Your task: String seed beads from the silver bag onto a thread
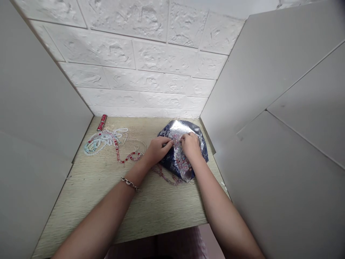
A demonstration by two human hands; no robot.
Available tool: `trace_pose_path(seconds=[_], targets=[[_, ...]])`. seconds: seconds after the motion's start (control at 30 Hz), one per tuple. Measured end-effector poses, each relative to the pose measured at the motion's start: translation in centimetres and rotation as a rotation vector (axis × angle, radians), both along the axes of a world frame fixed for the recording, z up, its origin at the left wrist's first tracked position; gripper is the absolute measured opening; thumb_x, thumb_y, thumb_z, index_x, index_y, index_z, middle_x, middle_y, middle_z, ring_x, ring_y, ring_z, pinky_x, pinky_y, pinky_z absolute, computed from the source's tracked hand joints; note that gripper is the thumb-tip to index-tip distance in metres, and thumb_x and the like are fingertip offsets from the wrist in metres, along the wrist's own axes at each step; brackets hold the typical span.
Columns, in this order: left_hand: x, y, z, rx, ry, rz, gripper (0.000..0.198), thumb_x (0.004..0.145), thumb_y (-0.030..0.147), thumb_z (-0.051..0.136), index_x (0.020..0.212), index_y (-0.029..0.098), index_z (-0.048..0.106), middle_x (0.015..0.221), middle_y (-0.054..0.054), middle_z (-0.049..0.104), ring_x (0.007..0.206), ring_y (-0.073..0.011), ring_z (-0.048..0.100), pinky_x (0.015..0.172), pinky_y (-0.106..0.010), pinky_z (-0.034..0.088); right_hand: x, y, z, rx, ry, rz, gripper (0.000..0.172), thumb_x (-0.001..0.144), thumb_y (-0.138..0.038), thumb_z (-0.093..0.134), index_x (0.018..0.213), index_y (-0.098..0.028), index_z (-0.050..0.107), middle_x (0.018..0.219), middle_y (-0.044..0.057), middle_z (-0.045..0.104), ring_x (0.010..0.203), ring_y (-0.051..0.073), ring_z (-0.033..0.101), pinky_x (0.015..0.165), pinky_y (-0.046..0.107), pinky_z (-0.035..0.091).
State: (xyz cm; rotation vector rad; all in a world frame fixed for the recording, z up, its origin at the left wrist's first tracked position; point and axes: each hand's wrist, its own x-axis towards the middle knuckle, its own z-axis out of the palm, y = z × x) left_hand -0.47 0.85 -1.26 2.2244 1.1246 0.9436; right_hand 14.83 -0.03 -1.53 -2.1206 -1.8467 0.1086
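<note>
A dark blue and silver foil bag [168, 162] lies spread on the table, with many small pink, clear and pale blue beads [182, 162] on its shiny inner side. My left hand [157, 150] reaches over the bag's left part, thumb and forefinger pinched together. Whatever sits between those fingertips is too small to make out. Over the beads, my right hand [191, 145] is closed, its fingertips pinched close to the left ones; what they hold is hidden. A pink beaded strand [168, 180] emerges below my left wrist along the bag's lower edge.
Several bead strands [101, 142], white, pale blue and red, lie in a heap on the wooden table [151, 208] at left. Behind them is a small red cylinder [102, 122]. White brick-pattern wall [151, 79] closes the back, and grey panels [258, 144] flank both sides.
</note>
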Motion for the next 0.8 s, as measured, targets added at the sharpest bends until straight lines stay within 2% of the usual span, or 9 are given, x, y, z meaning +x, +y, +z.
trace_pose_path(seconds=[0.2,0.27,0.37,0.47,0.53,0.67,0.8], targets=[[-0.1,-0.7,0.9,0.061,-0.125,0.11,0.03,0.084,0.032,0.039,0.08,0.015,0.063,0.084,-0.006,0.067,0.081,-0.016,0.06,0.076,-0.026,0.044,0.2,0.0,0.3,0.002,0.079,0.0,0.029,0.08,-0.016,0.038,0.088,-0.016,0.065,0.095,0.011,0.052,0.093,0.022,0.044,0.081,0.032,0.035],[-0.2,-1.1,1.1,0.106,-0.135,0.133,0.031,0.086,0.031,0.035,0.086,0.015,0.062,0.084,-0.006,0.066,0.081,-0.0152,0.059,0.076,-0.025,0.043,0.0,-0.1,0.4,0.053,0.14,0.05,0.03,0.081,-0.016,0.037,0.092,-0.019,0.065,0.097,0.009,0.052,0.094,0.02,0.044,0.081,0.032,0.035],[-0.2,-1.6,1.4,0.143,-0.089,0.1,0.032,0.088,0.029,0.031,0.092,0.016,0.059,0.079,-0.004,0.064,0.073,-0.0132,0.059,0.069,-0.022,0.043,-0.6,-0.2,0.5,0.129,0.193,0.206,0.033,0.084,-0.016,0.034,0.097,-0.022,0.063,0.101,0.006,0.053,0.097,0.018,0.043,0.084,0.031,0.034],[-0.3,-1.9,1.4,0.164,-0.028,0.07,0.031,0.088,0.03,0.03,0.084,0.017,0.058,0.071,-0.003,0.061,0.064,-0.0123,0.057,0.063,-0.022,0.041,-1.1,-0.4,0.5,0.113,0.148,0.324,0.029,0.085,-0.025,0.036,0.099,-0.024,0.062,0.109,0.006,0.051,0.103,0.019,0.04,0.089,0.036,0.03],[-0.3,-2.0,1.3,0.188,-0.013,0.094,0.031,0.088,0.03,0.03,0.076,0.017,0.054,0.065,-0.002,0.058,0.06,-0.0119,0.054,0.06,-0.022,0.04,-1.1,-0.5,0.4,0.07,0.109,0.344,0.027,0.084,-0.033,0.041,0.1,-0.025,0.061,0.115,0.006,0.048,0.108,0.022,0.037,0.093,0.04,0.026],[-0.6,-1.8,1.2,0.225,-0.122,0.249,0.026,0.087,0.031,0.032,0.073,0.019,0.05,0.056,0.002,0.049,0.051,-0.0099,0.048,0.053,-0.021,0.036,-0.6,-0.6,0.4,0.028,0.044,0.281,0.025,0.081,-0.032,0.045,0.098,-0.023,0.061,0.118,0.007,0.046,0.111,0.024,0.036,0.095,0.043,0.023],[-0.8,-1.4,1.1,0.21,-0.318,0.345,0.027,0.087,0.03,0.033,0.066,0.019,0.044,0.05,0.004,0.043,0.046,-0.0081,0.042,0.049,-0.02,0.033,0.4,-0.6,0.6,0.003,0.01,0.098,0.026,0.081,-0.02,0.04,0.095,-0.02,0.062,0.116,0.01,0.047,0.108,0.026,0.038,0.091,0.045,0.027]])
